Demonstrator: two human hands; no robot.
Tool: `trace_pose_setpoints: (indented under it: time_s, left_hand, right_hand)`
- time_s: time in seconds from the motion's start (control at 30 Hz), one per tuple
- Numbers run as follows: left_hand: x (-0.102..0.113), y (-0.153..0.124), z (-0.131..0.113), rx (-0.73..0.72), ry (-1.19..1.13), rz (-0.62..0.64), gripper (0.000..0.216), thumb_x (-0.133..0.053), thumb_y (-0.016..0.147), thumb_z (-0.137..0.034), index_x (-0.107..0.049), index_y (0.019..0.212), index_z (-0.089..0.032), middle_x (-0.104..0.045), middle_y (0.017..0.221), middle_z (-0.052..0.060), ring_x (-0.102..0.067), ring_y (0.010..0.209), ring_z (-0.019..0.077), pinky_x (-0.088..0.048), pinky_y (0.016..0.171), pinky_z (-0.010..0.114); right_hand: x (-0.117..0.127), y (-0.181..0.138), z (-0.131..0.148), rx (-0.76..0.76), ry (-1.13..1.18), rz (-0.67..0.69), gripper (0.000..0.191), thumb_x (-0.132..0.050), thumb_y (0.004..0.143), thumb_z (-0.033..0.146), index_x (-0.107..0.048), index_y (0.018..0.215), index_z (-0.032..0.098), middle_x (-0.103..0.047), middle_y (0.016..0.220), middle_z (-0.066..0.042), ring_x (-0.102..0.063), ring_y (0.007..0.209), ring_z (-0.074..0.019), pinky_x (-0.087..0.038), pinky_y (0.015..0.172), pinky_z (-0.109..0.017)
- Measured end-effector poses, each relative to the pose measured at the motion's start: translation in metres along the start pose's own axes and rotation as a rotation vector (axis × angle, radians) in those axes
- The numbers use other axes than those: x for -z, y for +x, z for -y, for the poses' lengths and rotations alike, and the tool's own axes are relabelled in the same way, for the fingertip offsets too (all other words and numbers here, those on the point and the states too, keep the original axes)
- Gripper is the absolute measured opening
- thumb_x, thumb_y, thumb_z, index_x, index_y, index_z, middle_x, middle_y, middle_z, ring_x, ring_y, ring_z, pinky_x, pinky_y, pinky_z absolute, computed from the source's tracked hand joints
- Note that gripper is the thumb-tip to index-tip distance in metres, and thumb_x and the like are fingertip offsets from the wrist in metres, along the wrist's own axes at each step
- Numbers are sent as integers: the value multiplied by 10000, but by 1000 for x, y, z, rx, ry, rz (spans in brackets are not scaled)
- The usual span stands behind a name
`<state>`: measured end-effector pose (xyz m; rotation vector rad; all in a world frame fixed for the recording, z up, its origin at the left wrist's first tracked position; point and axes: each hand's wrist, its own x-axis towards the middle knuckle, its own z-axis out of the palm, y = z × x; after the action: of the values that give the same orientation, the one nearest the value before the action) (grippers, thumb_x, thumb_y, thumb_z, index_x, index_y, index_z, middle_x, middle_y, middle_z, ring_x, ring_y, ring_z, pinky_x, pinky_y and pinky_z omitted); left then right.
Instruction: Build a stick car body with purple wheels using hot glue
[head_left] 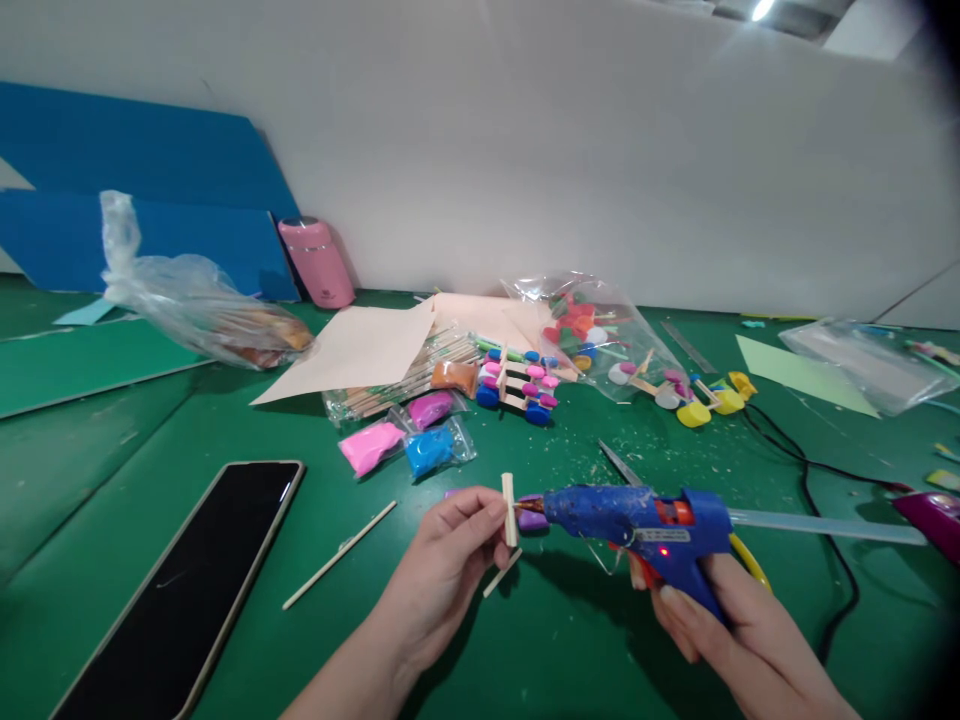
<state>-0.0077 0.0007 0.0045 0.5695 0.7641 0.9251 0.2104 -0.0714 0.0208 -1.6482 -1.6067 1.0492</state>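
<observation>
My left hand (457, 545) pinches a small piece made of short wooden sticks (509, 508); one stick stands upright and another slants out below the fingers. My right hand (720, 620) is wrapped round the handle of a blue hot glue gun (637, 525), its red light lit. The nozzle points left and its tip meets or nearly meets the upright wood. A clear glue stick (825, 525) runs out of the gun's rear. Behind the nozzle sits a purple lump (533, 514), partly hidden. Scissors (619, 462) lie partly covered by the gun.
A phone (187, 590) and a loose wooden stick (340, 555) lie on the left. Bagged pink (370, 447) and blue clay (430, 451), bundled sticks (405, 380) and small wheeled models (517, 385) stand farther back. A black cord (806, 490) crosses the right side.
</observation>
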Motion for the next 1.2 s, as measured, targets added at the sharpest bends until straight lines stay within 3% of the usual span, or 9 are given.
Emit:
trace_pose_setpoints:
  time_s: [0.5,0.77,1.2]
  left_hand:
    - [1,1,-2,0,-16,5,126,-623,727,-213,-607,643,-120,-560,560,0,-453,493,76,-342,531,194]
    - [0,1,-3,-4,-23,7,114,-627,722,-204,-605,649,-119,-559,573,2,-452,501,79,-352,540,194]
    - [0,1,-3,-5,-16,9,117,-617,731,-204,-604,653,-118,-541,580,-5,-446,508,72,-350,540,182]
  right_hand:
    - [-7,-6,9,-36,8,-115,259,-454,816,465,-560,812,229,-513,545,11,-475,452,-129,-412,414,-208]
    - [1,-6,0,53,-77,-30,205,-450,841,391,-555,855,216,-523,553,6,-521,458,-130,-459,426,-192]
    - [1,-8,-1,88,-101,-26,190,-435,855,366,-546,858,211,-517,548,9,-505,457,-129,-457,424,-190]
